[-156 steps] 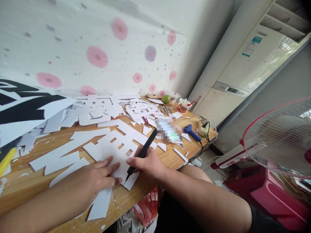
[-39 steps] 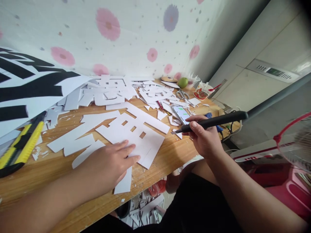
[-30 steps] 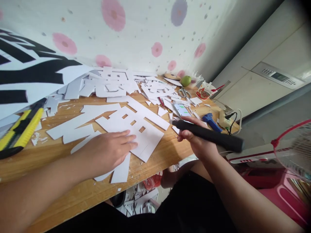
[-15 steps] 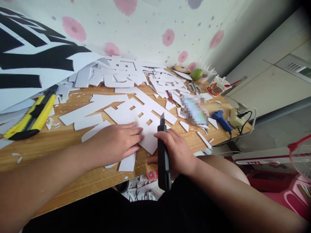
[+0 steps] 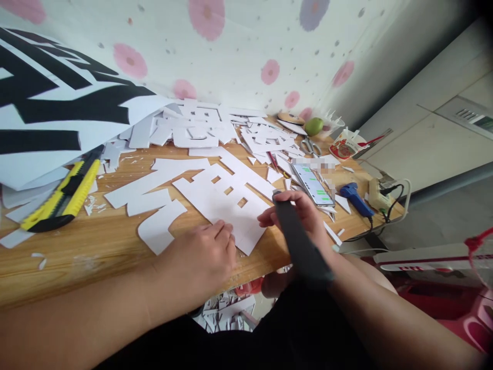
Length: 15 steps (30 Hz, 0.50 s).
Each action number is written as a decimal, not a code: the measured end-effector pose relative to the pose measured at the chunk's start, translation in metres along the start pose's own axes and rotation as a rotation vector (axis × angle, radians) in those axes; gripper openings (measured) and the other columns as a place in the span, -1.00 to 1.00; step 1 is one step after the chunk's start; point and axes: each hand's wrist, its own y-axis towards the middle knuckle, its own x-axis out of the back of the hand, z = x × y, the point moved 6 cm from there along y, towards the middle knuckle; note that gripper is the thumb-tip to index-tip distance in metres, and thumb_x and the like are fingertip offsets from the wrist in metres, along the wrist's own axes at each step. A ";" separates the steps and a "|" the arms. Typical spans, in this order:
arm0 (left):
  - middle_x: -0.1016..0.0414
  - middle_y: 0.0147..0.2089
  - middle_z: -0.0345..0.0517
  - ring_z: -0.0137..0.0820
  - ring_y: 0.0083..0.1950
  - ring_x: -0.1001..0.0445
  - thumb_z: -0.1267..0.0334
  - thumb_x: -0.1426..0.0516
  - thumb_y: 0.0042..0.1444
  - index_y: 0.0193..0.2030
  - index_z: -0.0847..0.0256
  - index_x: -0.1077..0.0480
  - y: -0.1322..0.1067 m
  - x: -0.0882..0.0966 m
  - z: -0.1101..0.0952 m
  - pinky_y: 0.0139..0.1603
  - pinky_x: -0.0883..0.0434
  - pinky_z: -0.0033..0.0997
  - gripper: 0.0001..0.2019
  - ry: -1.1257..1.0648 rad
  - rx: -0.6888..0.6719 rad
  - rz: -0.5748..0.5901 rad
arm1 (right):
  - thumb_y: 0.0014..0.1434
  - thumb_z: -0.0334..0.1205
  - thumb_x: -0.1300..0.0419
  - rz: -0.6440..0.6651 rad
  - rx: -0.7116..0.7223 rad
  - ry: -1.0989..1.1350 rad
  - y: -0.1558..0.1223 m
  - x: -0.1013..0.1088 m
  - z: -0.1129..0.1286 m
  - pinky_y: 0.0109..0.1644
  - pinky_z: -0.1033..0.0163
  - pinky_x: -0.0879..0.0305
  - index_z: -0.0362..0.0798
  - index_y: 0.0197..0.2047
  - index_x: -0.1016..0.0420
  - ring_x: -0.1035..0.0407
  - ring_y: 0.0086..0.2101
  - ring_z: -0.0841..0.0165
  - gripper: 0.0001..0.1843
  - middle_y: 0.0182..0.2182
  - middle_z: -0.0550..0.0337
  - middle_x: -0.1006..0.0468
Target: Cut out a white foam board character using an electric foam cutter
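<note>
My right hand (image 5: 314, 226) grips a black utility knife (image 5: 298, 239) by its body, tilted over the table's near edge; no blade shows from this angle. Just left of it lies a white board sheet (image 5: 250, 226) with small square holes cut in it. My left hand (image 5: 210, 252) is at the sheet's lower left edge, fingers bent and close together, thumb out of sight. Whether anything is under those fingers is hidden. Beside this hand rest a curved white cut-out (image 5: 159, 226) and a jagged white cut-out (image 5: 154, 180).
A yellow-and-black utility knife (image 5: 65, 195) lies at left. White offcuts (image 5: 200, 123) pile along the wall. Scissors (image 5: 310, 147), a phone (image 5: 314, 182), a blue glue gun (image 5: 356, 199) and a power strip (image 5: 379, 194) stand at right. Scraps (image 5: 227, 311) fill the space below the edge.
My left hand has slid toward me, its fingers curling. The white strip near it no longer shows. My right hand has shifted right, tilting the knife; its blade has gone from sight. The view has shifted.
</note>
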 end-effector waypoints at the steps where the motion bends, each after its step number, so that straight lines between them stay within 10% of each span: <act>1: -0.64 -0.04 0.33 -0.03 -0.04 -0.64 0.42 -0.20 0.12 -0.13 0.47 -0.59 0.000 0.001 -0.003 -0.07 -0.60 -0.12 -0.79 0.017 0.016 -0.012 | 0.22 -0.09 -0.33 -0.046 -0.018 0.043 0.003 0.004 0.001 -0.33 0.20 -0.54 0.09 -0.03 -0.34 -0.58 -0.43 0.34 -0.68 -0.42 0.27 -0.64; 6: -0.62 -0.01 0.40 0.04 -0.02 -0.64 0.36 -0.23 0.07 -0.12 0.50 -0.59 0.003 0.000 -0.007 -0.06 -0.59 -0.10 -0.73 0.028 0.074 -0.008 | 0.07 -0.05 -0.45 -0.135 -0.119 -0.021 0.013 0.011 0.003 -0.76 0.41 -0.02 0.01 -0.19 -0.55 -0.13 -0.79 0.54 -0.70 -0.73 0.45 -0.37; 15: -0.64 -0.01 0.30 -0.05 -0.01 -0.63 0.36 -0.13 0.09 -0.12 0.44 -0.60 0.002 0.001 -0.003 0.01 -0.51 -0.14 -0.71 -0.017 0.098 0.020 | 0.00 -0.17 -0.45 -0.198 0.053 -0.278 0.013 0.020 -0.004 -0.59 0.38 -0.23 0.02 -0.38 -0.35 -0.25 -0.61 0.50 -0.69 -0.54 0.37 -0.42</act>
